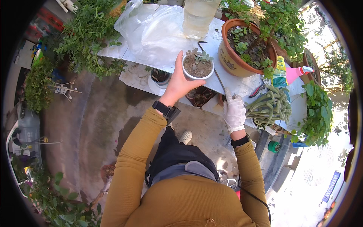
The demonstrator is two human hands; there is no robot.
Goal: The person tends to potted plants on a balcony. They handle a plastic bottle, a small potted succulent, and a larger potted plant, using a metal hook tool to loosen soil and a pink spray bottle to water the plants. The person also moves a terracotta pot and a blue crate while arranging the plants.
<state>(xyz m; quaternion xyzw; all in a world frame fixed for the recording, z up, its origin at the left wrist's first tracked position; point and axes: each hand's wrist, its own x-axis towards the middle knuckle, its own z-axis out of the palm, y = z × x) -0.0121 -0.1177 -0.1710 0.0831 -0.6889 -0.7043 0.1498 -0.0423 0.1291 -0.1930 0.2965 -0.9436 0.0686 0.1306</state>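
A small white pot [198, 77] of soil with succulents [205, 56] stands near the front edge of a white tabletop. My bare left hand [181, 82] is curved around its left and front sides, thumb at the front rim. My right hand [234, 112], in a white glove, holds a thin dark metal rod [218, 75] at the table's edge; the rod slants up behind the pot to a hooked end. To the right of the gloved hand lie red-and-black-handled pliers [257, 90] and a trailing cactus [269, 105] with thick fuzzy stems.
A large terracotta-coloured pot [227, 54] with a leafy plant stands at the right. Behind are a crumpled clear plastic bag [158, 34] and a clear water container [198, 20]. A pink spray bottle [293, 74] stands farther right. Small pots [160, 77] sit on a lower shelf.
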